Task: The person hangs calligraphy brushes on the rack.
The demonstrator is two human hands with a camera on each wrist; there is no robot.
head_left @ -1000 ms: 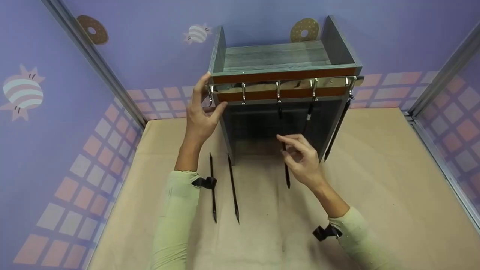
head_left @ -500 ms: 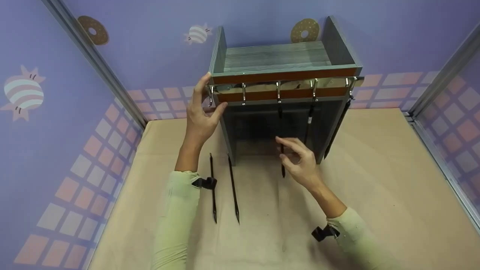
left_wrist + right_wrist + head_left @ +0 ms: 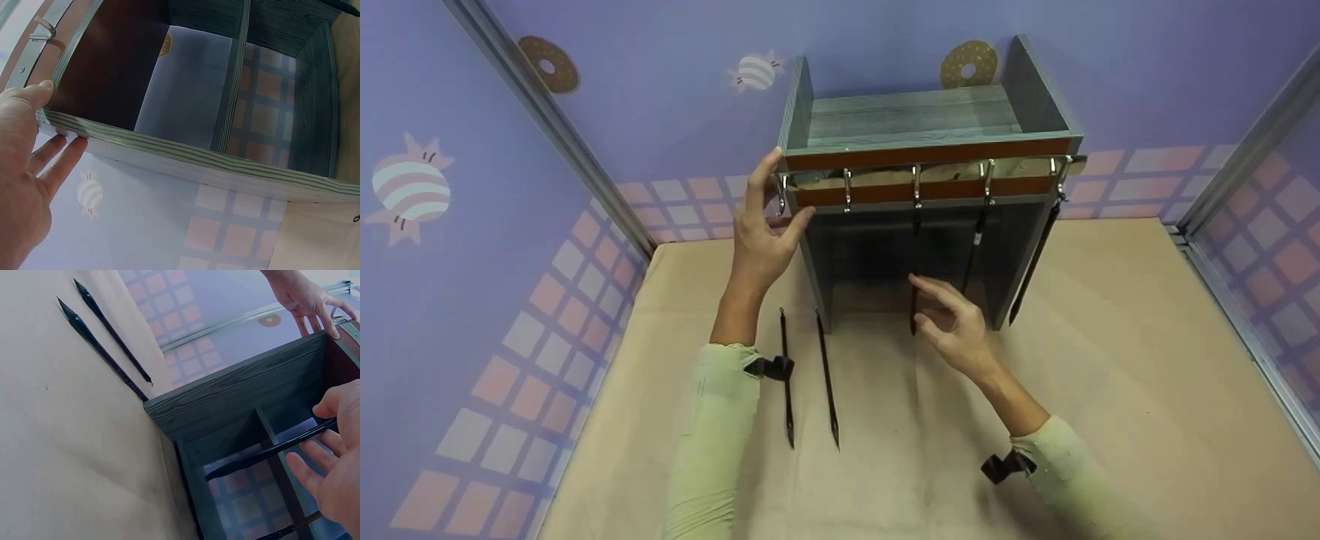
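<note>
Head view: two brushes [image 3: 810,375] lie flat, three hang; right hand [image 3: 956,330] pinches one.

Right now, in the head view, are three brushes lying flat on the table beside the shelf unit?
No: only two brushes lie on the table, left of the shelf unit.
</note>
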